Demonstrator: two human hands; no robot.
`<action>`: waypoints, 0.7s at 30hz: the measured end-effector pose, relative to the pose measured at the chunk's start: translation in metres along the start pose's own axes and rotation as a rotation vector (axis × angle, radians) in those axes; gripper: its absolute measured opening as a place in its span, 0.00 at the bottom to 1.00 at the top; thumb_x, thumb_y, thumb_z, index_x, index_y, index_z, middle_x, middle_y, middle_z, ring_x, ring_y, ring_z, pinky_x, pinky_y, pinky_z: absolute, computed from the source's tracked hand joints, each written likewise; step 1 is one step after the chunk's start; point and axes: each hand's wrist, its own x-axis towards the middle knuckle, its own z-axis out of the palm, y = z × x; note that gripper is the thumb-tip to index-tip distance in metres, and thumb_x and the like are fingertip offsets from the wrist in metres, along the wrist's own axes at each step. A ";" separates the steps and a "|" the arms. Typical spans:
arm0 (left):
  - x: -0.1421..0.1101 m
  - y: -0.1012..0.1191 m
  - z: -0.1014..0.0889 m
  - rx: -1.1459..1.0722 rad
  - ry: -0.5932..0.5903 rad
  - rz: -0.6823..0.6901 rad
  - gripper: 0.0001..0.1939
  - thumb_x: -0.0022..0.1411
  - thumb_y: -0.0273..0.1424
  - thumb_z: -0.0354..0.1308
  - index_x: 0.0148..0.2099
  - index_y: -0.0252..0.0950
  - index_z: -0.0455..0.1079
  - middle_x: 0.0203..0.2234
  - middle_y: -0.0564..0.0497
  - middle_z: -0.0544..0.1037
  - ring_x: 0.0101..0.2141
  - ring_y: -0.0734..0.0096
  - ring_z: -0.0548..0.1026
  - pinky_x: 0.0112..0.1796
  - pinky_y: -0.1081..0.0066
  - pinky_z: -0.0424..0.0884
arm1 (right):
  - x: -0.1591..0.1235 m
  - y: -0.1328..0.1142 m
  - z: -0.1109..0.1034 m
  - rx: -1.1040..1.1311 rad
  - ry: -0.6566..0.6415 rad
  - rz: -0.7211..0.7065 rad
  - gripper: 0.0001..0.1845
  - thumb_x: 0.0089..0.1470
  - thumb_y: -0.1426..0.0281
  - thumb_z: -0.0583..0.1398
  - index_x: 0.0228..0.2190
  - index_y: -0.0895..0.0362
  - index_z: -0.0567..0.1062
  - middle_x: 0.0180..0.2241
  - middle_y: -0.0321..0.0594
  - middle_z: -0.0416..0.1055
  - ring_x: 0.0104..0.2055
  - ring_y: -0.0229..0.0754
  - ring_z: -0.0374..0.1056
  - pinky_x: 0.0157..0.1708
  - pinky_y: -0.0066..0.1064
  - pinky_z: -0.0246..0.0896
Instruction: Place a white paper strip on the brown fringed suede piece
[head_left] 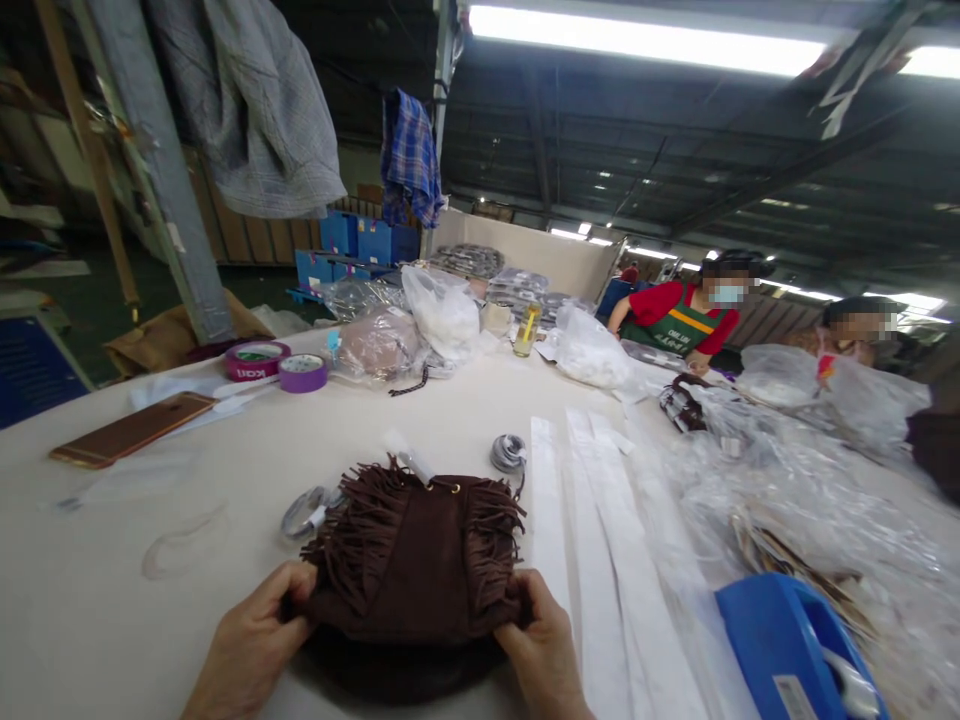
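Note:
A dark brown fringed bag (427,570) with gold eyelets along its far edge lies in front of me on the white table. My left hand (262,630) pinches its near left corner, thumb against fingers. The near right corner is gripped the same way by my right hand (544,635). Under the bag's near edge shows a darker, rounded piece (405,675); I cannot tell whether it belongs to the bag. Just beyond the bag are a coiled grey cord (508,453) and, at its left, another wrapped coil (304,515).
White paper strips (592,540) run along the right, beside plastic bags (810,480) and a blue tape dispenser (799,645). At left lie a phone (133,430) and tape rolls (302,373). A bottle (527,332) stands farther back. A person in a green apron (675,320) works across the table.

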 end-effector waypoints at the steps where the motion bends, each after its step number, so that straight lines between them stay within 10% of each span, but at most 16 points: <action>1: -0.001 0.000 -0.001 0.011 -0.010 -0.021 0.11 0.40 0.37 0.57 0.21 0.38 0.58 0.19 0.57 0.66 0.24 0.72 0.65 0.28 0.78 0.64 | -0.001 0.001 -0.001 -0.012 -0.014 -0.001 0.05 0.38 0.74 0.55 0.24 0.56 0.65 0.22 0.30 0.62 0.25 0.36 0.56 0.26 0.24 0.52; 12: -0.009 0.004 -0.004 0.219 0.005 -0.093 0.10 0.38 0.37 0.47 0.20 0.39 0.49 0.15 0.59 0.56 0.20 0.75 0.58 0.23 0.78 0.59 | -0.008 0.008 -0.004 -0.139 -0.039 -0.071 0.04 0.41 0.73 0.55 0.21 0.56 0.61 0.19 0.29 0.58 0.23 0.34 0.54 0.23 0.23 0.50; 21: -0.015 0.002 -0.006 0.541 0.072 0.228 0.10 0.49 0.35 0.43 0.20 0.40 0.48 0.12 0.60 0.57 0.14 0.76 0.60 0.17 0.77 0.59 | -0.013 0.021 -0.002 -0.297 0.018 -0.268 0.04 0.42 0.76 0.53 0.24 0.55 0.62 0.21 0.32 0.62 0.24 0.36 0.58 0.24 0.23 0.53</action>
